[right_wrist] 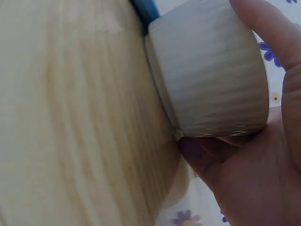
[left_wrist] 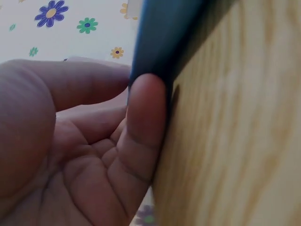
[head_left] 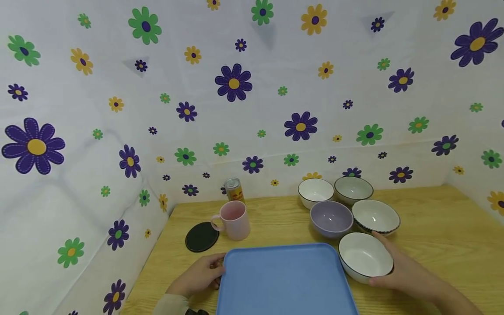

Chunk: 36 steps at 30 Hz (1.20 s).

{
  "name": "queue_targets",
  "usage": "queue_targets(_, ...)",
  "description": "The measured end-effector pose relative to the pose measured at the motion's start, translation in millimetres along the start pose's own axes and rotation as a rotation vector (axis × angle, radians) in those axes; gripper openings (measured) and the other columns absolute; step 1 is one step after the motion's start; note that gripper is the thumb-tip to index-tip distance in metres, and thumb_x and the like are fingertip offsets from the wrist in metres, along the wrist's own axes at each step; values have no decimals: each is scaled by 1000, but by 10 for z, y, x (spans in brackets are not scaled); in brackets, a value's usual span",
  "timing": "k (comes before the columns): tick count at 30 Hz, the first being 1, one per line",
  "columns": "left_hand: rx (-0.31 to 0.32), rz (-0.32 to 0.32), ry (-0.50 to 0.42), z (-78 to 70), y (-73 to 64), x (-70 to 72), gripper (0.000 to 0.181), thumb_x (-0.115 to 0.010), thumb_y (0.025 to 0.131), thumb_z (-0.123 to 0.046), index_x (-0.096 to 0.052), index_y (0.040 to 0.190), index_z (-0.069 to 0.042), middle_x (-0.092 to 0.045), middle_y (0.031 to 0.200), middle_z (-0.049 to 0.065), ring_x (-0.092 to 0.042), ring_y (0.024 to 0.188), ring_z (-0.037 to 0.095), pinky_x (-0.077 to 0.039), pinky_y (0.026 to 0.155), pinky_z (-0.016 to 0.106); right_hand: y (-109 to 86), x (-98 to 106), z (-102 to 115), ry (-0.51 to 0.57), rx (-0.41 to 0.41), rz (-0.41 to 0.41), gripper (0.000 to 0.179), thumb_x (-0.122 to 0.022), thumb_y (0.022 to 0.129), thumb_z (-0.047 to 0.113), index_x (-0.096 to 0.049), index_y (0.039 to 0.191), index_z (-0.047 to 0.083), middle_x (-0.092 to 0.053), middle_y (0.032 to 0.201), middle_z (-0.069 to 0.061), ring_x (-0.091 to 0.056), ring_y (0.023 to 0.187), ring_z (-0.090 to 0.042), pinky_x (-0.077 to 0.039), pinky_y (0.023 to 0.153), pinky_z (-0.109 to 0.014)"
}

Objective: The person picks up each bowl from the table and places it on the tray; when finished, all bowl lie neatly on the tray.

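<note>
While the left hand (head_left: 200,274) pinches the left rim of the blue tray (head_left: 283,280) near its far corner, the right hand (head_left: 403,272) spans the nearest white bowl (head_left: 366,256), thumb at the near side and fingers at the far side. From where I stand, the left hold appears to steady the tray; the wide right span suits the bowl's breadth.

Beyond the right hand are the purple bowl (head_left: 331,218), speckle-rimmed bowl (head_left: 376,215), rear white bowl (head_left: 316,191) and grey-green bowl (head_left: 353,190), probably grouped for easy reach. Ahead of the left hand are the black disc (head_left: 202,237), pink mug (head_left: 237,222) and can (head_left: 235,191).

The left wrist view shows a fingertip (left_wrist: 148,96) set low against the tray's side, a detail absent from the head view. The right wrist view adds the nearest bowl's faintly ribbed outer wall and a fingertip beside its foot; whether that foot bears on the counter (head_left: 441,227), I cannot tell. Only the head view shows its pale interior.
</note>
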<state>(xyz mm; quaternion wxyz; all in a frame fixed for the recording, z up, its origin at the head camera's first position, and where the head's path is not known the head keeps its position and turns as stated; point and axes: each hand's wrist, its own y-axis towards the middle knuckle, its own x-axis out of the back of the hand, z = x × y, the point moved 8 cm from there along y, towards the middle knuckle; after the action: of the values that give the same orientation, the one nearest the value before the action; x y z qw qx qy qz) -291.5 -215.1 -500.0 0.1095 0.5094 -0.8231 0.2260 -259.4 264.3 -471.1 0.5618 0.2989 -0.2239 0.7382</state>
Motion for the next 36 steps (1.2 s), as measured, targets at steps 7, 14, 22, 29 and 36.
queue_targets(7, -31, -9, -22, 43, -2, 31, 55, -59, 102, -14, -40, 147, 11, -59, 92, 9, -61, 71, 17, -55, 65, 30, 28, -50, 3, 17, 15, -8, 115, -86, 79, 27, -8, 155, -7, -41, 140, -36, -53, 117, -42, -50, 81, -35)
queue_targets(14, -20, -17, -9, 14, -1, 43, 59, -61, 100, -17, -39, 148, 10, -59, 93, 8, -61, 73, 17, -54, 66, 29, 3, -6, 35, -30, 62, -88, 110, -90, 75, 28, -20, 154, -5, -47, 137, -29, -54, 114, -36, -47, 78, -20)
queue_targets(22, -8, -12, -36, 34, -17, 28, 61, -63, 100, -17, -39, 149, 9, -59, 95, 8, -61, 74, 17, -55, 67, 29, -26, 33, 90, -32, 32, -94, 111, -88, 76, 30, -18, 156, -2, -44, 139, -32, -54, 113, -39, -49, 77, -26)
queue_targets(29, -1, -20, -46, 57, -8, 46, 60, -62, 101, -17, -38, 149, 9, -58, 95, 9, -61, 74, 17, -55, 67, 30, 14, 35, 357, 0, 98, -106, 111, -89, 75, 28, -19, 156, -3, -43, 145, -27, -53, 117, -38, -48, 78, -21)
queue_targets(36, 0, -12, -75, 36, -14, 19, 59, -60, 101, -15, -37, 148, 11, -58, 94, 9, -60, 73, 17, -55, 67, 31, 63, -31, 612, 14, 140, -113, 113, -91, 72, 34, -23, 156, 0, -44, 147, -22, -54, 117, -35, -50, 80, -23)
